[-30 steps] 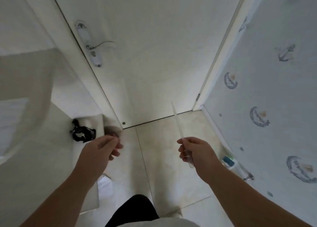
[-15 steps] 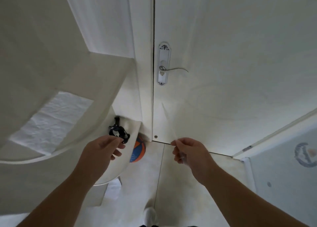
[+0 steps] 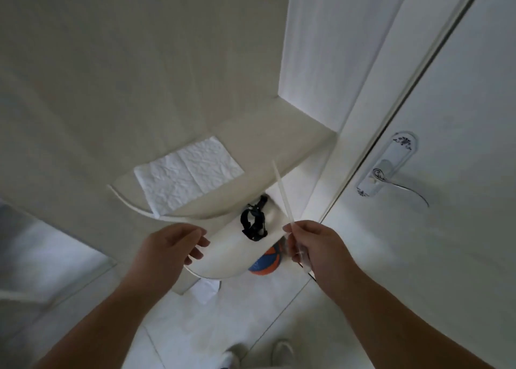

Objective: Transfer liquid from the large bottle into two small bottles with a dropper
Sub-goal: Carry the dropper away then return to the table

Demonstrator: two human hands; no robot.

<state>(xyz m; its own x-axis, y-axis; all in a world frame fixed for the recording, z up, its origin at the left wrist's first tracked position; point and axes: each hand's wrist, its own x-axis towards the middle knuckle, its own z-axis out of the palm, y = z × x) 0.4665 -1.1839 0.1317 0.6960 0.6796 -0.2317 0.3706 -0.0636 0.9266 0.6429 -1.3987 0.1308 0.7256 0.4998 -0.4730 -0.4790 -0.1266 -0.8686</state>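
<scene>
Carry the dropper [image 3: 282, 193] tip-up and steady, pinched low on its stem in the right hand [image 3: 312, 246], left hand [image 3: 170, 246] loosely curled and empty (no bottles in view). Aim for the curved shelf [image 3: 251, 173] by the paper towel [image 3: 187, 176], gripping lightly off the bulb

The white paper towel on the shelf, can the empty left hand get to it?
Probably yes. The left hand is open and empty just below the shelf, and nothing stands between it and the paper towel. The right hand holds the dropper off to the side.

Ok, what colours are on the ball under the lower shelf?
Orange and blue panels on the ball, seen in the head view, partly hidden.
</scene>
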